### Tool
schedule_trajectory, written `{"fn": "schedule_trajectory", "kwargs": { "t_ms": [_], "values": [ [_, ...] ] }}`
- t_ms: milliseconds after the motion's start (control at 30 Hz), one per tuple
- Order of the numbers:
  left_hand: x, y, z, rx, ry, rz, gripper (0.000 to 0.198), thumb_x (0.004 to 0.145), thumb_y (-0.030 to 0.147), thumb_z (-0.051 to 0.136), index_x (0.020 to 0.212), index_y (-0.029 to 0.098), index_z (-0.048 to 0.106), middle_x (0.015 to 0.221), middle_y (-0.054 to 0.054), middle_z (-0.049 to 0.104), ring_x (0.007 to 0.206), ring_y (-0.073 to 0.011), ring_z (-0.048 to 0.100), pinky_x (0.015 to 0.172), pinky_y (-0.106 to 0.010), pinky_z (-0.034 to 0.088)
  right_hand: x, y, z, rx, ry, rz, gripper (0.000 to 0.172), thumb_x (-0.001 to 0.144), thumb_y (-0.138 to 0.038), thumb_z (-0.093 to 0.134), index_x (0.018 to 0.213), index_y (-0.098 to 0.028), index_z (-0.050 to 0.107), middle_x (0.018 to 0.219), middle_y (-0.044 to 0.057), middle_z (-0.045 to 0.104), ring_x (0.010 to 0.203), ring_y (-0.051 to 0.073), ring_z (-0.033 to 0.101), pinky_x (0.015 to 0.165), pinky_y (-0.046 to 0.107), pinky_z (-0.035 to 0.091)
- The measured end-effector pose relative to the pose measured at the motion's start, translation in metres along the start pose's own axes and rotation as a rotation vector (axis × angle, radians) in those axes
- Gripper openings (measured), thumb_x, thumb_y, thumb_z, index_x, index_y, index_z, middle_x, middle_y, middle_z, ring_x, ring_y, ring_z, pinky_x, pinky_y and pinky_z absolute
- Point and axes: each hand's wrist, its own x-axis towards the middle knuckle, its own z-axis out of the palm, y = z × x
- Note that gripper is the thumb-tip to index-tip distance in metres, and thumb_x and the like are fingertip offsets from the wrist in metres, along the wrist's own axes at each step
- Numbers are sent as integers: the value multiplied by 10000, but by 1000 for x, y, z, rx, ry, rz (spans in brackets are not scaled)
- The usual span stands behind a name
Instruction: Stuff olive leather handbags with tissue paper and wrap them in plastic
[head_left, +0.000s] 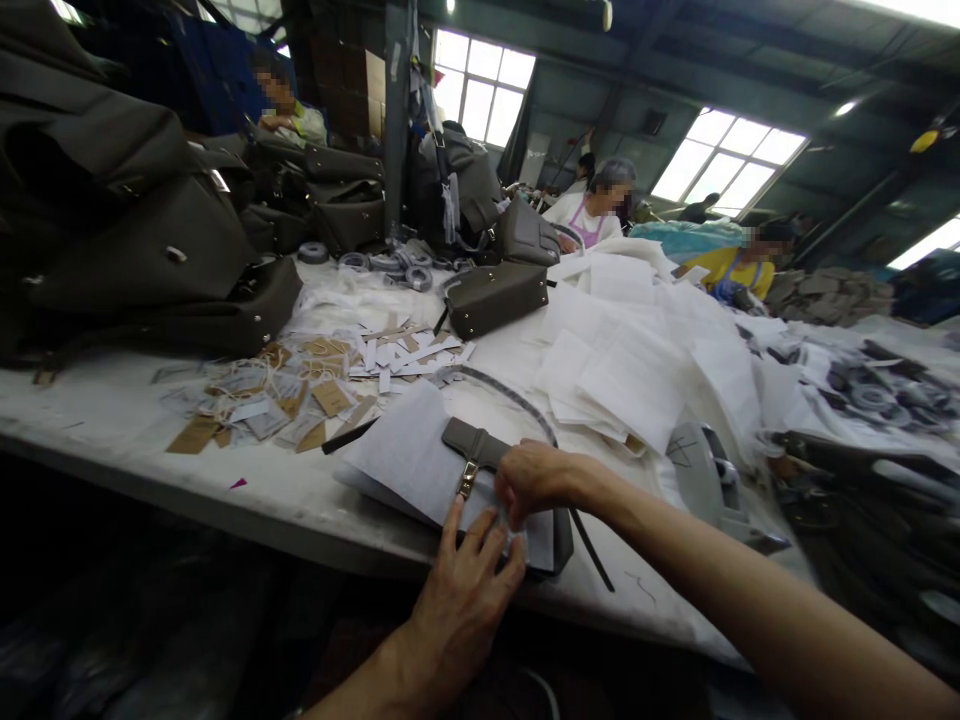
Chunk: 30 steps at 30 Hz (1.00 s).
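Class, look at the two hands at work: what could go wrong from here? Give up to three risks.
1. The white sheet may crease: the left hand rests on it and the right hand is bent close by.
2. The dark bag beneath lies at the near edge of the table, so a push might tip it off.
3. The metal clasp could catch the sheet under it.

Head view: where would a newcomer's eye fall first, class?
First, the left hand and right hand, together at a white sheet over a dark bag at the near edge of the table. Then the heap of dark bags on the left, and the pile of white sheets beyond the right hand.
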Motion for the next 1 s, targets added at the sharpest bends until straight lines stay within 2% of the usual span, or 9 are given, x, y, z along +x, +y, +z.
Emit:
{"fn": "schedule_trajectory", "kwargs": {
  "t_ms": [133, 267, 367, 467, 567, 633, 767, 900, 1000],
  "values": [
    [0, -1, 1, 9, 5, 15, 309, 970, 244, 443, 1234, 192, 593, 1214, -77, 622, 1267, -259, 462, 1200, -553, 82, 10, -11, -1, -226, 16, -40, 256, 708, -447, 790, 794, -208, 764, 719, 23, 724, 720, 179, 646, 804, 334, 373],
    [0, -1, 3, 8, 19, 12, 308, 976, 241, 422, 1223, 192, 601, 1201, -74, 626, 1258, -256, 466, 1201, -556, 78, 12, -7, 2, -365, 120, -89, 339, 718, -511, 794, 716, -180, 725, 765, 63, 717, 847, 219, 626, 781, 348, 348],
    [1, 0, 4, 14, 24, 11, 300, 982, 239, 412, 1207, 193, 606, 1148, -64, 637, 1234, -247, 484, 1199, -550, 99, 10, 13, 10, -414, 353, -126, 461, 719, -616, 765, 796, -167, 697, 877, 75, 704, 887, 230, 596, 771, 350, 340],
    [1, 1, 3, 21, 30, 6, 289, 981, 238, 418, 1191, 201, 612, 1108, -60, 638, 1211, -246, 502, 1188, -555, 150, -1, 34, 26, -376, 642, -105, 489, 732, -606, 762, 928, -168, 673, 953, 71, 683, 904, 231, 575, 796, 355, 340],
    [1, 2, 1, 26, 39, -1, 290, 981, 238, 417, 1192, 209, 614, 1135, -61, 635, 1215, -248, 503, 1184, -561, 166, -16, 36, 49, -199, 937, 33, 306, 808, -452, 760, 914, -181, 668, 954, 62, 679, 925, 222, 568, 849, 357, 339],
    [2, 2, 0, 34, 38, -6, 298, 982, 235, 412, 1199, 214, 614, 1147, -58, 637, 1222, -244, 503, 1192, -552, 152, -22, 27, 66, -3, 1041, 102, 172, 873, -364, 714, 849, -198, 677, 885, 37, 685, 896, 199, 578, 866, 350, 342],
    [3, -1, 3, 38, 73, 12, 309, 976, 232, 409, 1202, 216, 620, 1126, -49, 661, 1205, -226, 528, 1217, -527, 80, -18, 5, 88, 213, 908, 135, 135, 924, -279, 646, 816, -236, 715, 830, 4, 707, 858, 169, 611, 864, 334, 376],
    [-3, -7, 10, -14, 205, 72, 326, 928, 223, 440, 1191, 214, 633, 1112, -53, 691, 1189, -237, 560, 1228, -516, 83, -16, -8, 94, 135, 903, 283, 121, 869, -336, 695, 876, -216, 713, 1018, 39, 722, 1097, 230, 587, 1033, 404, 350],
    [0, -19, 21, -31, 303, 111, 418, 802, 163, 492, 1167, 293, 650, 1041, -24, 721, 1020, -210, 653, 1234, -465, 133, -9, -17, 104, 85, 929, 343, 240, 862, -438, 671, 829, -200, 682, 898, 27, 734, 946, 209, 646, 1037, 427, 396]
  ]
}}
